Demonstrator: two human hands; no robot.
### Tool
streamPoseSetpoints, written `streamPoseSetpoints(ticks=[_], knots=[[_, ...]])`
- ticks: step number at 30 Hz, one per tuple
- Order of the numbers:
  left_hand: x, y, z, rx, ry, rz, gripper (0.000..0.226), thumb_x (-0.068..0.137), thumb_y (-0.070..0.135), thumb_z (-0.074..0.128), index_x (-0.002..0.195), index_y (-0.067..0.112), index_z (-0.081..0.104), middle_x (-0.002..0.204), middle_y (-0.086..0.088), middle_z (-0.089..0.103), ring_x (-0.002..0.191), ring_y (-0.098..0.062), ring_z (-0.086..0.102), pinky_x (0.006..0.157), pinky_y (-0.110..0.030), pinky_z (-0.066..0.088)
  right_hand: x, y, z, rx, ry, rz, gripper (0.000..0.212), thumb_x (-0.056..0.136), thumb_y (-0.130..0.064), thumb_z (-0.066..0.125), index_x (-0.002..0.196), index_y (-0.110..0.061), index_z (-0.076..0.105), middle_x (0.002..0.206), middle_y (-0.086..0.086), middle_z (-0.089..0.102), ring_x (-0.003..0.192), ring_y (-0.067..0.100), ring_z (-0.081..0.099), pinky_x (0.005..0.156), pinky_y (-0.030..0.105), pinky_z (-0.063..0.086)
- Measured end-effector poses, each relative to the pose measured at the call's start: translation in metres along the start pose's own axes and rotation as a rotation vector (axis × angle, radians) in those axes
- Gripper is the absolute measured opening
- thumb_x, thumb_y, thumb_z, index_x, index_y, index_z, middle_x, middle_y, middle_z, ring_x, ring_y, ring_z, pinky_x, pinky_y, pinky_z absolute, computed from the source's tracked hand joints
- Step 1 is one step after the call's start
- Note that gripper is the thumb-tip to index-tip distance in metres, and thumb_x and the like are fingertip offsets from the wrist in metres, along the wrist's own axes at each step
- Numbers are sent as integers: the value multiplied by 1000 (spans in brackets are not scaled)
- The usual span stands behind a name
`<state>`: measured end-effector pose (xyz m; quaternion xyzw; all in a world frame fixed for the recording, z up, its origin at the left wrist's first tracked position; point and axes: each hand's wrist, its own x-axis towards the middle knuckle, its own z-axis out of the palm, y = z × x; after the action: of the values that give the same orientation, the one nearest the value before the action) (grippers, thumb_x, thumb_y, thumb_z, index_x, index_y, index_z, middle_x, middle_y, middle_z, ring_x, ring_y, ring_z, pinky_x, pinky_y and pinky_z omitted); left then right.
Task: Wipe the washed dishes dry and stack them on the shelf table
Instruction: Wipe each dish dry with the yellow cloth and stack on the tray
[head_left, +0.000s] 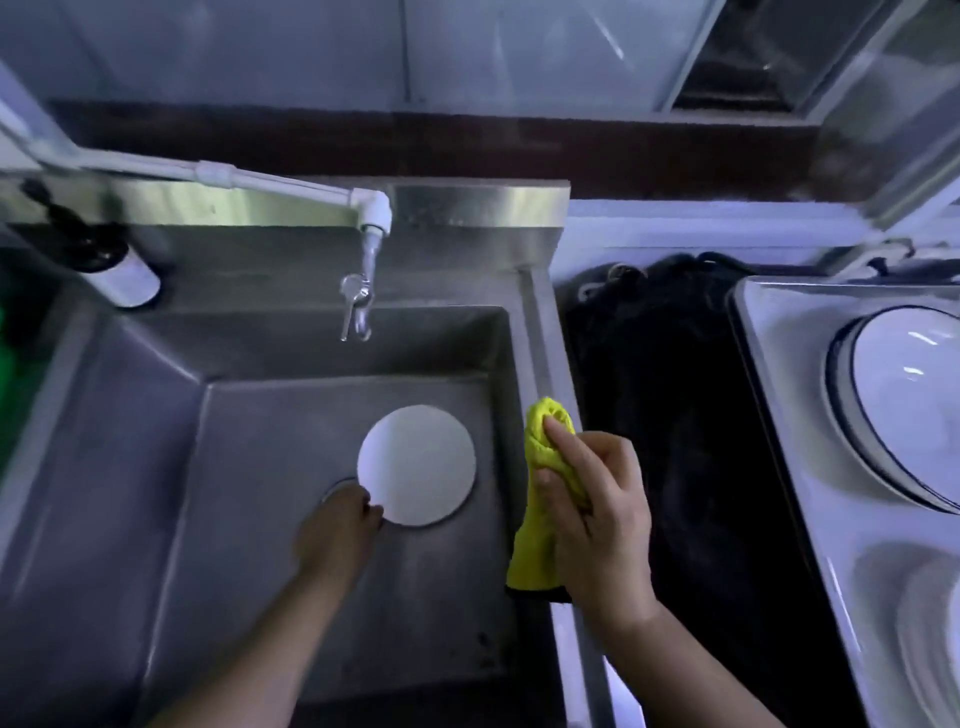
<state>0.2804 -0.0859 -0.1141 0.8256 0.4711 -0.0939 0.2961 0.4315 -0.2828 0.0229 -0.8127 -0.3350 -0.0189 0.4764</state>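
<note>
At the upper left of the frame a dark bottle (111, 265) stands on the edge of the steel sink (156, 415), and a tap (358, 301) hangs over the middle of it. I have the left hand (337, 530) down in the sink, low in the frame, with its fingers curled on the lower left rim of the white plate (418, 465). The plate lies flat on the sink floor, half over the drain (337, 486). Just right of it, over the sink's right wall, the right hand (597, 504) is closed around a bunched yellow cloth (540, 467). So I think I am at the picking-up step, and this plate is not wiped yet. Next I need to lift the plate by its rim, bring it to the cloth and rub both sides dry. It may be wet and slippery, so I want a firm hold. Right of the sink is a dark gap. At the far right a white tray (769, 415) holds stacked bowls (904, 395). The room is dim, with steel walls behind.
</note>
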Motion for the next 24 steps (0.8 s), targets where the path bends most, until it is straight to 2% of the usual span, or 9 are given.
streamPoseSetpoints(ticks=[2,5,9,14,18,22,24], knots=[[27,-14,8,-37,-59,-30,15,77,38,46,67,27,46,74,7,60,73,-18,63,54,-26,34,1,6,37,-5,-40,23,40,90,-32,53,130,-34,52,107,-15,44,100,-2,51,81,8,42],[60,-27,23,-104,-116,-134,14,78,33,50,66,26,48,76,5,65,71,-23,62,56,-26,35,2,18,82,-33,-89,59,43,91,-35,52,133,-38,47,106,-15,44,97,2,52,79,8,42],[89,-42,48,-253,-125,-302,32,86,30,54,56,21,48,78,-7,67,70,-27,61,53,-25,32,4,34,118,-90,-124,80,40,90,-33,52,130,-33,52,106,-11,45,93,6,51,75,6,40],[96,-42,62,-268,-84,-419,31,91,34,54,65,18,51,69,-2,57,64,-20,52,51,-27,26,7,50,135,-110,-141,101,39,91,-32,53,129,-29,55,108,-8,48,94,10,52,77,9,41],[99,-40,66,-275,-73,-459,27,91,29,54,72,10,59,63,3,53,55,-10,46,47,-26,24,9,55,138,-112,-138,119,39,90,-29,54,128,-20,60,107,-2,51,95,12,53,80,9,41],[100,-39,66,-362,-66,-497,24,87,25,55,75,6,61,65,0,55,59,-18,50,49,-26,28,9,53,138,-135,-139,132,40,90,-30,54,125,-13,63,106,0,52,94,12,53,78,9,41],[98,-33,64,-494,-49,-551,23,85,20,54,72,2,58,62,-3,54,56,-20,48,49,-26,28,9,52,137,-144,-128,133,39,90,-29,55,125,-14,64,105,-2,51,94,11,52,77,9,41]])
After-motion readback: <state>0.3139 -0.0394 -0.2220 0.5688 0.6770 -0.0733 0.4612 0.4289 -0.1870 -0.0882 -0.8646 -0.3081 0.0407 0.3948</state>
